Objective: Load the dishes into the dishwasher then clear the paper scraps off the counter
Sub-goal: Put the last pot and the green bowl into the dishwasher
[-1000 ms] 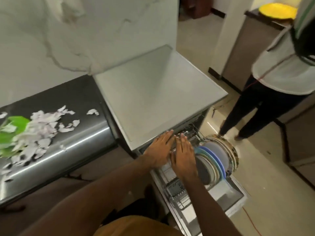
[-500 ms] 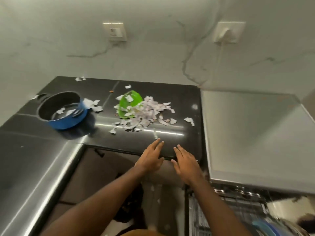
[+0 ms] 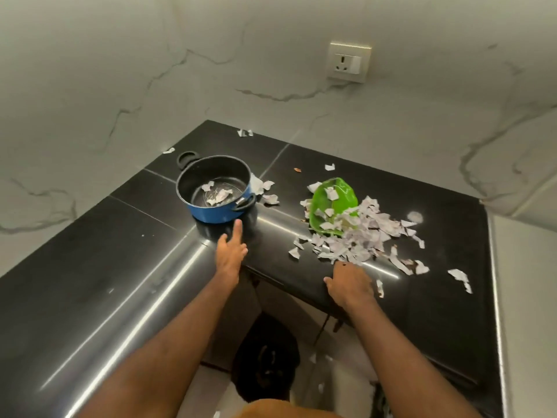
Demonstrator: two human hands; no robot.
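We're looking at the paper scraps (image 3: pixel 358 236), and they're lying in a loose heap on the right side of the black counter (image 3: pixel 120 267), spilling around a tilted green bowl (image 3: pixel 334 203) that is holding a few pieces itself, with stray bits lying off to the right. The right hand (image 3: pixel 349 283) is sitting at the near edge of that heap, knuckles up, thumb splayed left, its fingers bending down into the scraps and hiding behind the back of the hand, so we cannot tell whether they're pinching any paper. Over to the left a blue pot (image 3: pixel 217 191) with black handles is standing upright near the counter's inner corner, holding a few scraps in its dark bottom, more pieces lying just beside its right side. The left hand (image 3: pixel 230 251) is lying stretched out just in front of the pot, fingers straight and holding nothing, the longest fingertip sitting right at the pot's base, and whether it's touching we cannot say. Behind it all a marbled wall (image 3: pixel 271 40) is carrying a white socket (image 3: pixel 349 61), and a pale grey surface (image 3: pixel 527 297) is butting against the counter's right edge
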